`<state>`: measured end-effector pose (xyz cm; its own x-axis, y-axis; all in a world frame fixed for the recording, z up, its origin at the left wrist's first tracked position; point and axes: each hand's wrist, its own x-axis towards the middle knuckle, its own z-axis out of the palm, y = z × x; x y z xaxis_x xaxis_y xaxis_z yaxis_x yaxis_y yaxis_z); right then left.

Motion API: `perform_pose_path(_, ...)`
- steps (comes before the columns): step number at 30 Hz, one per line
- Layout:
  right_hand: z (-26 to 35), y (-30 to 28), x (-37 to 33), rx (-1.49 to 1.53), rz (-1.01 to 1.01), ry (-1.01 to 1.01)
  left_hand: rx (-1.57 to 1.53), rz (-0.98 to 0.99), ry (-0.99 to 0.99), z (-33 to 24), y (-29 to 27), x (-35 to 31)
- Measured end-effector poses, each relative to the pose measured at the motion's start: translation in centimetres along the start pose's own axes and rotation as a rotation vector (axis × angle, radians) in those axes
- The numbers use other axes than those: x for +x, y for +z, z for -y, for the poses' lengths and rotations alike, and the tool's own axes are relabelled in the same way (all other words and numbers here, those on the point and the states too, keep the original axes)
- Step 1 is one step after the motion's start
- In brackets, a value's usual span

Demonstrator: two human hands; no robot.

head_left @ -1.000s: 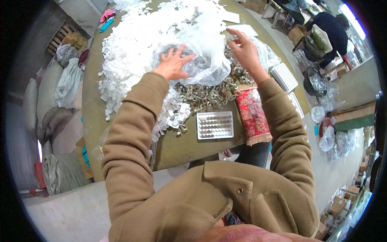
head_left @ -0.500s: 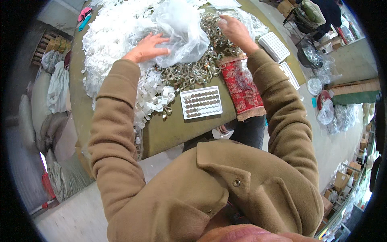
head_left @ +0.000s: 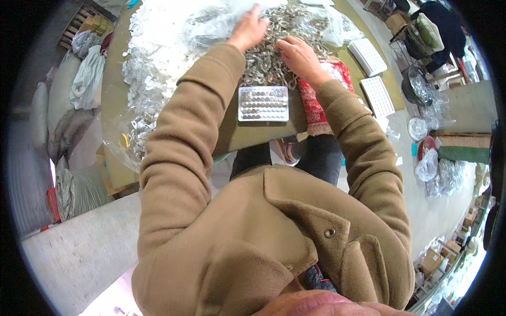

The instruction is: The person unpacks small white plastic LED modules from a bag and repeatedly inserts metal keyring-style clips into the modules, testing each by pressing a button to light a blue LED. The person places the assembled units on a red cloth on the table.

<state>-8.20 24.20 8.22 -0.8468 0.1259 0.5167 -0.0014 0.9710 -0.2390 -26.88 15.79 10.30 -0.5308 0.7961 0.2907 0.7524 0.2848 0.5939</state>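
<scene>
My left hand (head_left: 249,30) reaches over the far left edge of a heap of small silvery metal pieces (head_left: 263,67), its fingers stretched out beside crumpled clear plastic (head_left: 208,26). Close to it, my right hand (head_left: 301,57) is bent down onto the same heap. Its fingers are curled together, and whatever lies between the fingertips is hidden. Just below the heap, a white tray (head_left: 274,118) holds rows of round dark discs, with some white hollows in the lower rows. A red patterned cloth (head_left: 315,111) with a tan border lies under my right wrist and hangs over the table edge.
A wide pile of small white pieces (head_left: 153,47) covers the left of the olive table (head_left: 232,138). Two white trays (head_left: 367,57) (head_left: 377,97) lie along its right edge. Filled sacks (head_left: 66,89) stand at left. Someone in dark clothes (head_left: 445,31) is at the far right.
My left hand has moved right, off the clear plastic bag, which now lies flatter and farther back. My right hand has come nearer and left, down to the metal heap. The view has shifted.
</scene>
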Motion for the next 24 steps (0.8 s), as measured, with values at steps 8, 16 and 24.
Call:
perform_pose_path(8, 1.8, -0.1, -1.0, 0.192, 0.176, -0.109, -0.454, 0.538, -0.472, 0.6, -1.3, 3.3)
perform_pose_path(16, 1.4, -2.1, -1.6, 0.286, -0.168, 0.053, -1.001, 0.027, -0.263, -7.2, -10.5, -12.5)
perform_pose_path(24, 3.8, -2.3, -0.7, 1.407, -0.184, 0.634, -1.179, 0.053, -0.608, -9.8, -6.3, -25.8)
